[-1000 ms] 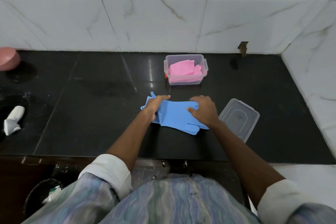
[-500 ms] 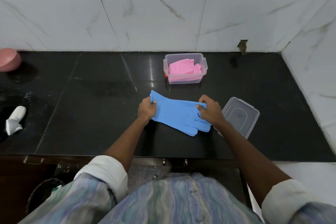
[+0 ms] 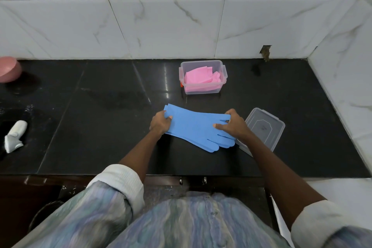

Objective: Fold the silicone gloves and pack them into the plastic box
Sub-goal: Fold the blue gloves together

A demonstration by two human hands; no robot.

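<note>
Blue silicone gloves (image 3: 193,127) lie stretched out flat on the black counter (image 3: 100,127), cuffs to the left, fingers to the right. My left hand (image 3: 160,124) grips the cuff end. My right hand (image 3: 231,125) pinches the finger end. Behind them stands the clear plastic box (image 3: 203,79), open, with folded pink gloves (image 3: 199,78) inside. The box's clear lid (image 3: 263,129) lies upside down on the counter just right of my right hand.
A pink bowl (image 3: 9,68) sits at the far left by the wall. A white crumpled object (image 3: 15,136) lies at the left. Marble tile walls close the back and right side. The counter's front edge runs just below my forearms.
The blue gloves were bunched under both hands; now they are pulled out lengthwise, my left hand having moved to the cuff end and my right to the finger end.
</note>
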